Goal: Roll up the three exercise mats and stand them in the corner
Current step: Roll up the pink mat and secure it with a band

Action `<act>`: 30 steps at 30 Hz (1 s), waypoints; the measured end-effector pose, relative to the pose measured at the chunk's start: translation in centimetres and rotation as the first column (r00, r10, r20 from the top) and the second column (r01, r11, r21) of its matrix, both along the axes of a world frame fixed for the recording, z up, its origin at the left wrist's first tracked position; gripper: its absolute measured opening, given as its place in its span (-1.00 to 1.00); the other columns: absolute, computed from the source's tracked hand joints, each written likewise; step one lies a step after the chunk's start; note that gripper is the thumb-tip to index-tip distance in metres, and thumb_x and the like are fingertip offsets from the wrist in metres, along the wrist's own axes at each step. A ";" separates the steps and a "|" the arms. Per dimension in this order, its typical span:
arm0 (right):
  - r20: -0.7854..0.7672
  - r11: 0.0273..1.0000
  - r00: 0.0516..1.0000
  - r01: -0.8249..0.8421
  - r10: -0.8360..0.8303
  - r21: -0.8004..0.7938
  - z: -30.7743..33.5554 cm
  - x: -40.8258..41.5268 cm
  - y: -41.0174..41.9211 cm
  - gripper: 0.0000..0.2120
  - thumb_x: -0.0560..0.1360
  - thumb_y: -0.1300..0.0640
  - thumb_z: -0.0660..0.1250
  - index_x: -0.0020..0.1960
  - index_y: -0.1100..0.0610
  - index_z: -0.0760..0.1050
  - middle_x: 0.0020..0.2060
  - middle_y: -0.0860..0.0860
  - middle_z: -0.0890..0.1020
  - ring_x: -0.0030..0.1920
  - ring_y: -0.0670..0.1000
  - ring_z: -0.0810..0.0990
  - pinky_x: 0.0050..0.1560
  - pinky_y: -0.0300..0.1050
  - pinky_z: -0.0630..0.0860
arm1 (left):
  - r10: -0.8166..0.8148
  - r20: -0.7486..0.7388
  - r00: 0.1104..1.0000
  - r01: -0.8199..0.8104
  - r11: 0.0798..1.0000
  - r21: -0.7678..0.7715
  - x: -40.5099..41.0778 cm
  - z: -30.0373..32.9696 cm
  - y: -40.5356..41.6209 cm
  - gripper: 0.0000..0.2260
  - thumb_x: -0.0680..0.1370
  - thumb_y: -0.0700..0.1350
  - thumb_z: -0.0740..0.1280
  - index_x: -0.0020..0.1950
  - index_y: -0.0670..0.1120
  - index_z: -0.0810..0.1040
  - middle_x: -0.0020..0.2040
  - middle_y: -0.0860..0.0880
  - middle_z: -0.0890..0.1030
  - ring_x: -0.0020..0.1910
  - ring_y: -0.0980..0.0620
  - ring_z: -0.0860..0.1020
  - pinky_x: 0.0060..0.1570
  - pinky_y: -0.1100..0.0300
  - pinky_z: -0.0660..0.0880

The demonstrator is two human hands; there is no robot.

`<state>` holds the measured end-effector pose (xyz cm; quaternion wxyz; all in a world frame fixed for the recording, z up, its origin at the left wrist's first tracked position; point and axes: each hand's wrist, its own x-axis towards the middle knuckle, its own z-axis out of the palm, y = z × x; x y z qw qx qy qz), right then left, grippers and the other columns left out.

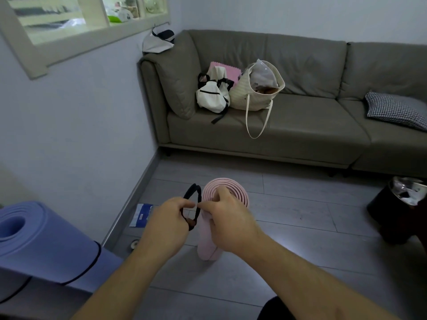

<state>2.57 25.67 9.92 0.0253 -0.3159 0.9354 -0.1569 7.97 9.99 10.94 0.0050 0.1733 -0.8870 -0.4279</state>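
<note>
A rolled pink mat stands upright on the grey floor in front of me, its spiral top end showing. My right hand grips the top of the roll, fingers curled over its rim. My left hand pinches a black elastic strap loop just left of the pink roll; thumb and forefinger of both hands nearly meet. A rolled purple mat with black bands around it stands at the lower left against the wall. No third mat shows in this view.
A grey sofa fills the back, holding a white backpack, a woven tote and a checked cushion. A black bin stands right. A blue-white packet lies by the skirting board.
</note>
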 end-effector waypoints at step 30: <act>0.140 0.910 0.944 -0.236 0.298 -0.340 0.6 1.5 -0.2 -0.55 0.34 0.37 0.50 -0.03 0.07 0.29 -0.03 -0.10 0.39 -0.13 -0.12 0.34 -0.21 -0.17 0.38 | -0.483 0.182 0.856 0.516 0.784 -0.346 -1.8 -0.3 -2.3 0.34 0.21 0.07 0.70 0.71 0.11 -0.19 0.66 0.11 0.12 0.64 0.05 0.17 0.56 0.04 0.28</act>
